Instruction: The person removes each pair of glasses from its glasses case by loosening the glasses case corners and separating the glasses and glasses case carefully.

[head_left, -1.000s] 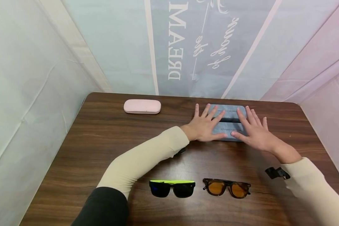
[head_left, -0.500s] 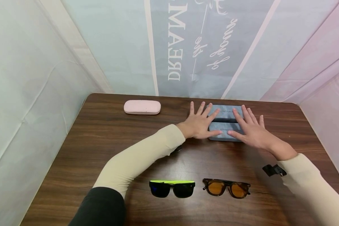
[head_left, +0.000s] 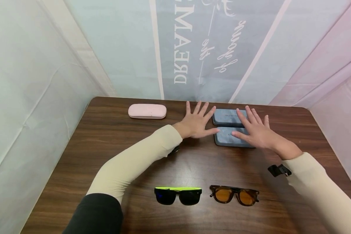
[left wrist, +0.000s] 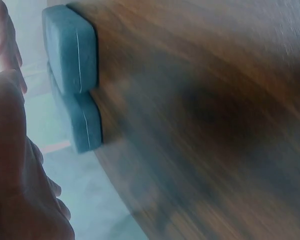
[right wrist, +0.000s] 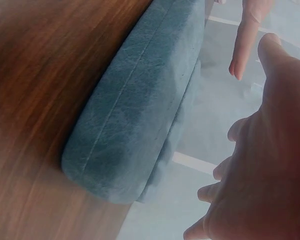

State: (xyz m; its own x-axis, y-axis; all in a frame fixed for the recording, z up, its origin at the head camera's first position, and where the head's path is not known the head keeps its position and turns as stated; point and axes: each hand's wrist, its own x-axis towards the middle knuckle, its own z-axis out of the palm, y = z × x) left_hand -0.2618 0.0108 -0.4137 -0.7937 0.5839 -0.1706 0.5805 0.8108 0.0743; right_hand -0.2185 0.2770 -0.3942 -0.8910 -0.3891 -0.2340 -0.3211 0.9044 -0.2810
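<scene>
Blue, with a pale seam along the side, two cases lie one behind the other near the back right corner of the wooden table [head_left: 84, 143]. The rear case [head_left: 226, 117] sits close to the back edge, its length running along it; the front case [head_left: 224, 136] is just before it (whether they touch, I cannot tell).

Above their left end hovers the left hand [head_left: 194, 123], its fingers straight and fanned apart toward the back edge, its thumb tip over the corner of the front case. The right hand [head_left: 258, 133] hangs over the right part of both cases, its fingers spread apart too, and the right wrist view shows space between palm and case.

A pink case [head_left: 147, 111] lies by the back edge, toward the back left corner. Farther from that edge, dark sunglasses [head_left: 177, 191] with lime-green arms rest beside amber-lensed glasses [head_left: 235, 188].
</scene>
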